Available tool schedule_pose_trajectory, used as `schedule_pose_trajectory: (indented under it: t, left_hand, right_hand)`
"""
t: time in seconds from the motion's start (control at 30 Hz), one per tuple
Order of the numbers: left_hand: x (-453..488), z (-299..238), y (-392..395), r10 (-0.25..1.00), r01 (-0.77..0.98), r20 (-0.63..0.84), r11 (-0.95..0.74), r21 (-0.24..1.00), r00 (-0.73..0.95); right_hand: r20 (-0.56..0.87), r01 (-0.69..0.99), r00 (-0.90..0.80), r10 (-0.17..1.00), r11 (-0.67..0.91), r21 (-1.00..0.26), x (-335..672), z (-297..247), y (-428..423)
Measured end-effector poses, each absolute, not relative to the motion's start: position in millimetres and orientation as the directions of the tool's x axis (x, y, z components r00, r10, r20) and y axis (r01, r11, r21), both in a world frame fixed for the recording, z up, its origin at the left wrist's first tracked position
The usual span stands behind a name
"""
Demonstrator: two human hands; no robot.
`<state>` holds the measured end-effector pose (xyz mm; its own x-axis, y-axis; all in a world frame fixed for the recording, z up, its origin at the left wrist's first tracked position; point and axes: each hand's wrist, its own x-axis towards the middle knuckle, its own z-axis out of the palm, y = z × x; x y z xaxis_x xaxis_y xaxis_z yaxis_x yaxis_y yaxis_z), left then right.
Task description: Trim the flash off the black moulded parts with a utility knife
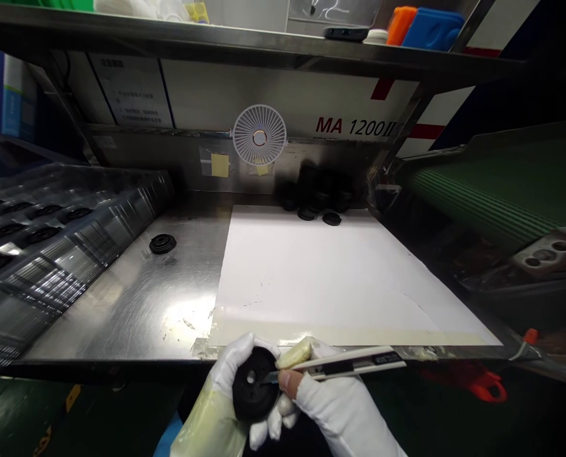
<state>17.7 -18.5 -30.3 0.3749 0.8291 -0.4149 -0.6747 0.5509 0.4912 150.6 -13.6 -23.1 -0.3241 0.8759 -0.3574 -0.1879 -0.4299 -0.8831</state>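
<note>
My left hand (228,374), in a white glove, is shut around a round black rubber part (252,384) with a small central hole. My right hand (337,406), also gloved but with a bare fingertip, grips a white snap-off utility knife (349,363). Its blade touches the face of the black part. A pale yellow wad (295,353) lies against the knife near my right hand. Farther off, similar black parts (318,216) sit at the far edge of a white sheet (302,273), and another (162,244) lies on the steel bench top (121,304).
A clear plastic tray (49,235) holding black parts stands to the left. A small white fan (259,134) is mounted at the back, under a steel shelf (216,47) with orange and blue containers (430,28). A green ribbed belt (483,190) runs along the right.
</note>
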Motion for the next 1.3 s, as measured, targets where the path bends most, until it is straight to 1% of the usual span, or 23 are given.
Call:
schedule_pose_trajectory:
  t: [0.07, 0.1, 0.17, 0.2, 0.27, 0.37, 0.47, 0.57, 0.67, 0.77, 0.83, 0.9, 1.1, 1.2, 1.3]
  left_hand:
    - [16.4, -30.3, -17.1, 0.834, -0.689, -0.411, 0.541, 0.483, 0.367]
    - [15.0, -29.2, -16.1, 0.839, -0.704, -0.405, 0.531, 0.472, 0.362]
    - [11.0, -25.7, -14.0, 0.853, -0.724, -0.373, 0.511, 0.463, 0.364]
    - [8.7, -24.0, -12.9, 0.867, -0.724, -0.345, 0.493, 0.483, 0.360]
    - [4.8, -23.3, -10.6, 0.908, -0.696, -0.298, 0.417, 0.585, 0.293]
    - [2.7, -32.8, -5.5, 0.964, -0.562, -0.234, 0.264, 0.784, 0.127]
    - [3.5, -47.7, -0.7, 0.977, -0.466, -0.214, 0.201, 0.862, 0.026]
    - [3.1, -55.9, -0.1, 0.977, -0.429, -0.211, 0.192, 0.883, 0.003]
    - [2.4, -57.4, -2.8, 0.983, -0.399, -0.184, 0.169, 0.901, 0.000]
    - [4.2, -58.1, -4.9, 0.991, -0.388, -0.132, 0.111, 0.915, -0.028]
    - [6.2, -58.5, -5.6, 0.993, -0.410, -0.111, 0.088, 0.908, -0.032]
    - [7.9, -58.1, -6.0, 0.993, -0.438, -0.118, 0.096, 0.894, -0.023]
    - [6.3, -57.3, -8.3, 0.987, -0.472, -0.149, 0.157, 0.867, 0.054]
    - [4.6, -56.2, -10.7, 0.986, -0.473, -0.163, 0.163, 0.866, 0.042]
    - [4.5, -50.4, -11.4, 0.986, -0.471, -0.162, 0.163, 0.867, 0.043]
  right_hand:
    - [-0.320, -0.242, -0.365, 0.874, -0.421, -0.874, 152.1, -18.2, -10.8]
    - [-0.292, -0.270, -0.358, 0.887, -0.397, -0.877, 154.2, -16.9, -8.9]
    - [-0.255, -0.329, -0.275, 0.927, -0.340, -0.881, 159.6, -17.5, -4.9]
    - [-0.251, -0.355, -0.218, 0.943, -0.317, -0.879, 162.1, -19.3, -3.3]
    - [-0.256, -0.396, -0.131, 0.958, -0.287, -0.872, 164.5, -24.6, -2.1]
    - [-0.258, -0.471, -0.095, 0.961, -0.272, -0.839, 158.3, -30.9, -5.7]
    - [-0.276, -0.540, -0.034, 0.961, -0.250, -0.804, 145.6, -30.1, -11.9]
    - [-0.256, -0.561, 0.037, 0.966, -0.192, -0.805, 136.6, -27.4, -14.5]
    - [-0.229, -0.542, 0.046, 0.972, -0.168, -0.823, 134.7, -31.6, -13.0]
    - [-0.226, -0.505, 0.002, 0.974, -0.194, -0.841, 136.7, -40.8, -10.6]
    - [-0.232, -0.494, -0.016, 0.973, -0.209, -0.844, 138.5, -44.8, -10.0]
    - [-0.240, -0.490, -0.031, 0.970, -0.224, -0.842, 139.9, -45.0, -10.7]
    - [-0.252, -0.409, -0.132, 0.959, -0.284, -0.867, 141.3, -35.7, -15.7]
    - [-0.241, -0.417, -0.141, 0.960, -0.278, -0.865, 141.2, -33.5, -17.8]
    - [-0.209, -0.394, -0.192, 0.959, -0.270, -0.878, 142.5, -31.7, -21.9]
